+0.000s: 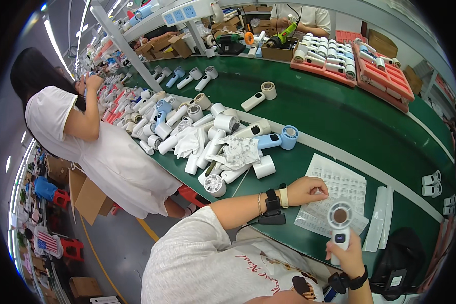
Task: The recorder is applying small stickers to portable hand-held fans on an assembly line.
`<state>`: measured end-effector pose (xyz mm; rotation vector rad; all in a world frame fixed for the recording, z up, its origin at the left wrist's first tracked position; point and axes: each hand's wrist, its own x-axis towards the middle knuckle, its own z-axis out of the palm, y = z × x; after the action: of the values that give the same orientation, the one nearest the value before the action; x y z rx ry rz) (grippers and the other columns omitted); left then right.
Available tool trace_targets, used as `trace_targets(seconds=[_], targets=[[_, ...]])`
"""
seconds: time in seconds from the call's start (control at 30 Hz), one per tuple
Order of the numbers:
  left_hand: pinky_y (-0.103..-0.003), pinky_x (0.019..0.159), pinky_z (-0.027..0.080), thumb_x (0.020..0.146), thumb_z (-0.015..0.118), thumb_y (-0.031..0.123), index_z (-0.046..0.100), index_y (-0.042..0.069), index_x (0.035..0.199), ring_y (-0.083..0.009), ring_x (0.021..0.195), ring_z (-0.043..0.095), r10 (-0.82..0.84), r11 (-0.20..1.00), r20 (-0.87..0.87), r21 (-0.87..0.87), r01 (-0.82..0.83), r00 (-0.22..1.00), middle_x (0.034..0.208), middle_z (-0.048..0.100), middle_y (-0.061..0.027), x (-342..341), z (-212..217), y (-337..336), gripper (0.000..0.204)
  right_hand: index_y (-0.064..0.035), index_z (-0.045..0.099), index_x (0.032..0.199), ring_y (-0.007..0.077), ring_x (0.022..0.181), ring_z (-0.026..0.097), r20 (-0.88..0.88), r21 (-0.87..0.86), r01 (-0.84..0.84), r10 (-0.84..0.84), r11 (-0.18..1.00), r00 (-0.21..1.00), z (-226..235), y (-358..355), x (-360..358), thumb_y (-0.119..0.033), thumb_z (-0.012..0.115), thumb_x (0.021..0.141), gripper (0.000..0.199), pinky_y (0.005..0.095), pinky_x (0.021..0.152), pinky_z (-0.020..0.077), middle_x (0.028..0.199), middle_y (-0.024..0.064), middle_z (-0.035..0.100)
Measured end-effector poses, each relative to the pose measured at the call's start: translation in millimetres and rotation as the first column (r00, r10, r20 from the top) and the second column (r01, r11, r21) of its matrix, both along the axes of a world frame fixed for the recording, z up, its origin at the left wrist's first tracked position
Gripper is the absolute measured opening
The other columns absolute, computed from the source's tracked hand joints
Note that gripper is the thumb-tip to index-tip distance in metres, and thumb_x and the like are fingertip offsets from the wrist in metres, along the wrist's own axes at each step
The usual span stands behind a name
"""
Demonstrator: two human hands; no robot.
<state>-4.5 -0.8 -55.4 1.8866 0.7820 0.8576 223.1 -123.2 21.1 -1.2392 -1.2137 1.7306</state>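
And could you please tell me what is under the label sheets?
The label sheets lie on the green table, which shows beyond their edges. Anything else beneath them is covered; the white fan hides part of them too.

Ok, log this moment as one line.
left hand: over label sheet | right hand: holding white fan | green table: fans piled left

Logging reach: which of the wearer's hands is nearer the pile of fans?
Left hand: over the label sheets, right of the pile. Right hand, holding a fan: farther right.
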Motion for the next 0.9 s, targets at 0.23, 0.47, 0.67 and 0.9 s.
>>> trace_targets(seconds=[0.23, 0.47, 0.67, 0.9], targets=[[-0.024, 0.055, 0.040, 0.085, 0.066, 0.018, 0.064, 0.006, 0.092, -0.0110, 0.061, 0.049, -0.007, 0.999, -0.039, -0.031, 0.006, 0.999, 0.082, 0.061, -0.0026, 0, 1, 1, 0.014, 0.0015, 0.050, 0.106, 0.0134, 0.057, 0.060, -0.106, -0.226, -0.311, 0.294, 0.923, 0.950, -12, -8, -7, 0.000, 0.067, 0.079, 0.032, 0.0254, 0.053, 0.0493, 0.076, 0.0057, 0.058], [-0.024, 0.055, 0.040, 0.085, 0.066, 0.017, 0.065, 0.006, 0.092, -0.0110, 0.061, 0.049, 0.001, 0.999, -0.026, -0.032, -0.002, 1.000, 0.083, 0.061, -0.0026, 1, 5, -2, 0.014, 0.0009, 0.049, 0.105, 0.0121, 0.059, 0.061, -0.098, -0.257, -0.447, 0.438, 0.857, 0.894, -29, -7, -6, -0.001, 0.067, 0.080, 0.031, 0.0251, 0.054, 0.0493, 0.078, 0.0052, 0.058], [-0.024, 0.055, 0.040, 0.085, 0.066, 0.016, 0.065, 0.006, 0.093, -0.0109, 0.061, 0.049, 0.001, 0.999, -0.045, -0.046, -0.003, 0.999, 0.083, 0.062, -0.0025, 1, 6, -1, 0.013, 0.0005, 0.050, 0.103, 0.0127, 0.058, 0.060, -0.111, -0.274, -0.449, 0.436, 0.850, 0.893, -38, -5, -7, 0.000, 0.066, 0.080, 0.029, 0.0251, 0.053, 0.0492, 0.076, 0.0061, 0.059], [-0.024, 0.056, 0.040, 0.084, 0.066, 0.016, 0.065, 0.006, 0.093, -0.0112, 0.061, 0.050, -0.006, 0.999, -0.036, -0.039, 0.005, 0.999, 0.083, 0.062, -0.0026, 0, 8, -1, 0.014, 0.0002, 0.050, 0.100, 0.0140, 0.057, 0.061, -0.155, -0.320, -0.397, 0.366, 0.860, 0.917, -43, -1, -6, 0.001, 0.065, 0.080, 0.025, 0.0260, 0.052, 0.0493, 0.073, 0.0073, 0.060]])
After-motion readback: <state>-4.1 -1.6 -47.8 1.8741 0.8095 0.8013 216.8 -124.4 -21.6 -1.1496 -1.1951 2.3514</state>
